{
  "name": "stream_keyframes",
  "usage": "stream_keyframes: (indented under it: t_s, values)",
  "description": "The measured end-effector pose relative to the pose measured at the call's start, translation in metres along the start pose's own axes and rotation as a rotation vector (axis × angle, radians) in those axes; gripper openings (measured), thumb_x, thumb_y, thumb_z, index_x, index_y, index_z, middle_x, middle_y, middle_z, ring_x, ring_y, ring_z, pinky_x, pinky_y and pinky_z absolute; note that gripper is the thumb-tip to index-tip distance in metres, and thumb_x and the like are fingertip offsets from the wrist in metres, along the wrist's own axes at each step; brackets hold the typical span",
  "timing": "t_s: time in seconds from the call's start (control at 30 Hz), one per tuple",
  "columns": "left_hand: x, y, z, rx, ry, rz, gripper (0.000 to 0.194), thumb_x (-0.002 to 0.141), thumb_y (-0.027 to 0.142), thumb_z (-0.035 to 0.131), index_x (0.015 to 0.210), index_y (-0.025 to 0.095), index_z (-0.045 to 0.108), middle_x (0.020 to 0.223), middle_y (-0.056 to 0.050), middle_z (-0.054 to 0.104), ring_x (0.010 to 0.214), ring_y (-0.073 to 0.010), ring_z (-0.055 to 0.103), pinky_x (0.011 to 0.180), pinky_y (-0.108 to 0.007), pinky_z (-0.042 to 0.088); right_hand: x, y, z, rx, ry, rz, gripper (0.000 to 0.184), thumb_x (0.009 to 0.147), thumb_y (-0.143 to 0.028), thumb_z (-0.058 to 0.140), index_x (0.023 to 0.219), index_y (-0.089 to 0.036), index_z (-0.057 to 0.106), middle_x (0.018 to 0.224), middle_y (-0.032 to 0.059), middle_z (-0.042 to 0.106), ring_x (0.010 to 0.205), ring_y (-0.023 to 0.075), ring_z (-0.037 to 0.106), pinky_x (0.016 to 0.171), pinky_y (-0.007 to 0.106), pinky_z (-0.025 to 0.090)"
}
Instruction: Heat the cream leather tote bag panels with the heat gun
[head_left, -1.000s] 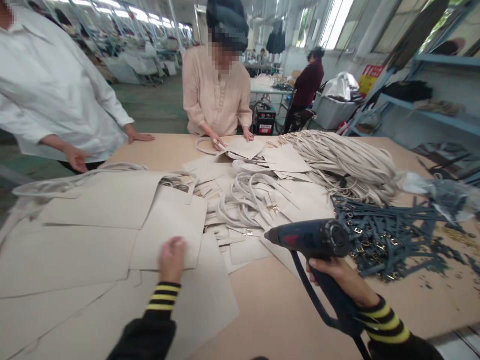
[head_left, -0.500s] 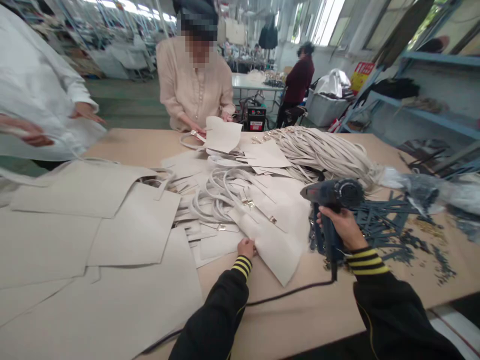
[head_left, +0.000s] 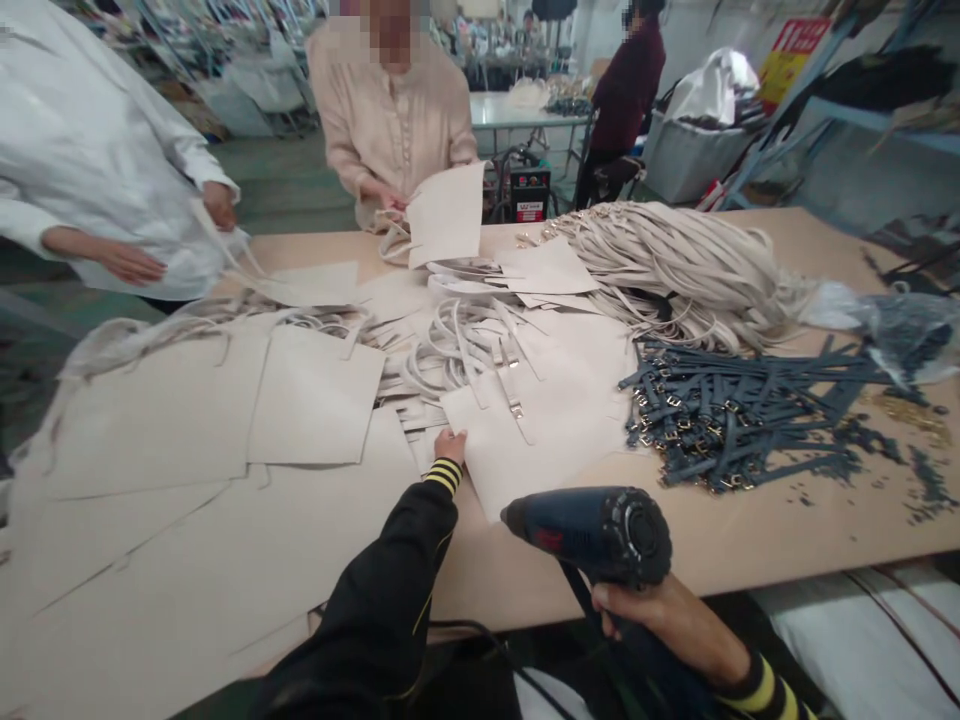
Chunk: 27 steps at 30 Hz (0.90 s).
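Blue heat gun [head_left: 589, 530] dropping lower | R hand [head_left: 634, 610] closed round its handle | L hand [head_left: 450, 447] pressing flat on beige bag panel [head_left: 525, 445]

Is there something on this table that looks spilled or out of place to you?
Yes: small brass-coloured bits and dark scraps lie scattered loose on the table at the right, beside the dark straps.

Beside the desk [head_left: 795, 545]: co-worker in white shirt [head_left: 97, 150], left end; co-worker in beige blouse [head_left: 390, 110], far side. On the desk, right half: loose dark blue straps with metal buckles [head_left: 720, 420]; bundled cream strap handles [head_left: 675, 270]; plastic bag [head_left: 900, 320], right edge. Beyond the desk: person in maroon top [head_left: 626, 95]; grey bin [head_left: 694, 150]; red-and-yellow sign [head_left: 787, 48].
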<state>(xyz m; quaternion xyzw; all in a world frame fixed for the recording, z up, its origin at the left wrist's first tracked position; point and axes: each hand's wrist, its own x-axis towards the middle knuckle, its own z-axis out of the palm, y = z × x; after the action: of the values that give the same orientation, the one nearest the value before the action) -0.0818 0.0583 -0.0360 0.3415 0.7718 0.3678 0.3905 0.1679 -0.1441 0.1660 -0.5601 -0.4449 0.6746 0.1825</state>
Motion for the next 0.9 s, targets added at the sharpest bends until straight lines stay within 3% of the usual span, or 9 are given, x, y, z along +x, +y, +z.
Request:
stream_keyframes:
  t_s: [0.17, 0.4, 0.47, 0.57, 0.63, 0.7, 0.8, 0.9]
  values:
    - [-0.002, 0.0, -0.003, -0.014, -0.036, 0.023, 0.009, 0.063, 0.02, 0.056, 0.066, 0.012, 0.056, 0.06, -0.003, 0.061, 0.067, -0.0153, 0.056, 0.063, -0.025, 0.044, -0.005, 0.001, 0.002, 0.004, 0.076, 0.033, 0.028, 0.076, -0.04, 0.054, 0.07, -0.013, 0.061, 0.061, 0.0039, 0.062, 0.06, 0.0174, 0.056, 0.06, 0.029, 0.043]
    - [-0.01, 0.003, -0.004, -0.028, -0.113, 0.086, 0.012, 0.067, 0.015, 0.052, 0.075, 0.01, 0.06, 0.074, -0.006, 0.066, 0.07, -0.0135, 0.059, 0.067, -0.025, 0.045, -0.009, 0.0, 0.016, 0.087, 0.044, 0.025, 0.031, 0.076, -0.041, 0.054, 0.074, -0.011, 0.061, 0.062, 0.005, 0.061, 0.058, 0.0167, 0.056, 0.058, 0.029, 0.043]
    - [-0.013, 0.009, -0.009, -0.024, -0.124, 0.118, 0.014, 0.067, 0.014, 0.05, 0.074, 0.011, 0.061, 0.074, -0.006, 0.067, 0.072, -0.0148, 0.06, 0.067, -0.023, 0.045, -0.004, 0.0, 0.017, 0.07, 0.121, 0.011, 0.03, 0.075, -0.041, 0.056, 0.07, -0.012, 0.06, 0.06, 0.0041, 0.06, 0.056, 0.016, 0.055, 0.055, 0.029, 0.043]
    - [-0.01, 0.028, -0.031, 0.005, -0.121, 0.183, 0.013, 0.065, 0.013, 0.049, 0.067, 0.012, 0.061, 0.067, -0.005, 0.066, 0.07, -0.0165, 0.06, 0.067, -0.024, 0.046, 0.008, 0.0, 0.005, 0.032, 0.419, -0.028, 0.028, 0.07, -0.042, 0.061, 0.067, -0.014, 0.056, 0.053, 0.001, 0.058, 0.05, 0.0149, 0.052, 0.049, 0.028, 0.042]
    - [0.004, 0.05, -0.062, 0.039, -0.095, 0.234, 0.01, 0.063, 0.015, 0.05, 0.062, 0.013, 0.06, 0.062, -0.004, 0.065, 0.07, -0.0181, 0.06, 0.069, -0.026, 0.046, 0.014, -0.001, -0.011, 0.059, 0.641, -0.092, 0.028, 0.066, -0.041, 0.065, 0.07, -0.015, 0.055, 0.051, -0.0006, 0.057, 0.048, 0.0151, 0.052, 0.047, 0.028, 0.042]
    - [0.031, 0.077, -0.108, 0.078, -0.042, 0.282, 0.008, 0.063, 0.016, 0.051, 0.06, 0.013, 0.058, 0.062, -0.005, 0.064, 0.075, -0.0205, 0.06, 0.075, -0.03, 0.046, 0.017, -0.005, -0.029, 0.116, 0.765, -0.159, 0.03, 0.063, -0.04, 0.068, 0.074, -0.016, 0.056, 0.053, -0.0002, 0.058, 0.049, 0.0168, 0.054, 0.047, 0.03, 0.044]
    - [0.085, 0.116, -0.202, 0.147, 0.093, 0.339, 0.007, 0.064, 0.018, 0.051, 0.063, 0.012, 0.055, 0.069, -0.005, 0.064, 0.092, -0.0237, 0.056, 0.088, -0.038, 0.04, 0.019, -0.019, -0.046, 0.142, 0.779, -0.214, 0.032, 0.063, -0.04, 0.069, 0.079, -0.015, 0.058, 0.064, 0.0034, 0.062, 0.056, 0.02, 0.058, 0.052, 0.033, 0.048]
    - [0.133, 0.135, -0.3, 0.314, 0.366, 0.407, 0.013, 0.066, 0.026, 0.047, 0.059, 0.015, 0.048, 0.067, 0.0, 0.06, 0.101, -0.0275, 0.053, 0.089, -0.047, 0.037, 0.028, -0.043, -0.046, 0.151, 0.712, -0.266, 0.029, 0.067, -0.039, 0.067, 0.081, -0.015, 0.059, 0.069, 0.0049, 0.064, 0.062, 0.0202, 0.059, 0.057, 0.033, 0.05]
